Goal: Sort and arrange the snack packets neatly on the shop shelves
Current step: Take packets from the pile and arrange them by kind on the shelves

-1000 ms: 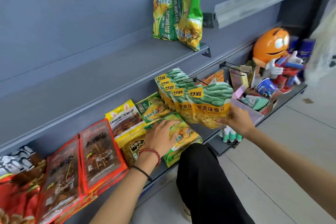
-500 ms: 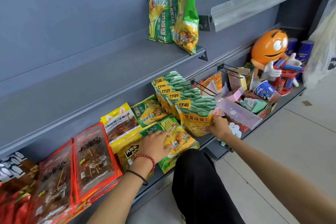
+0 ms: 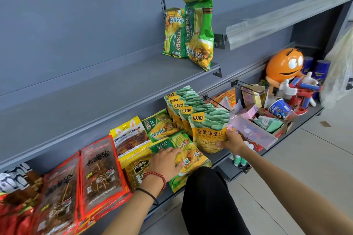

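On the bottom shelf (image 3: 219,160) stands a row of several green-and-yellow broad bean packets (image 3: 193,105). My right hand (image 3: 232,142) grips the lower right corner of the front broad bean packet (image 3: 209,131), thumb on its face. My left hand (image 3: 165,162) rests flat, fingers spread, on a green-yellow noodle snack packet (image 3: 191,152) lying on the shelf. Left of it lie yellow packets (image 3: 129,135) and red-bordered packets (image 3: 101,173). Two green noodle packets (image 3: 191,30) stand on the middle shelf (image 3: 114,86).
Right of the bean packets a clear pink bin (image 3: 252,133) and mixed small goods crowd the shelf. An orange mascot figure (image 3: 284,66) and blue cans (image 3: 322,68) stand at the far right. Wire hooks (image 3: 217,103) jut out above. My black-trousered knee (image 3: 208,196) is below.
My right hand has drawn the front bean packet back toward the row and slightly left. The left hand stays on the noodle packet. The view shifted a little.
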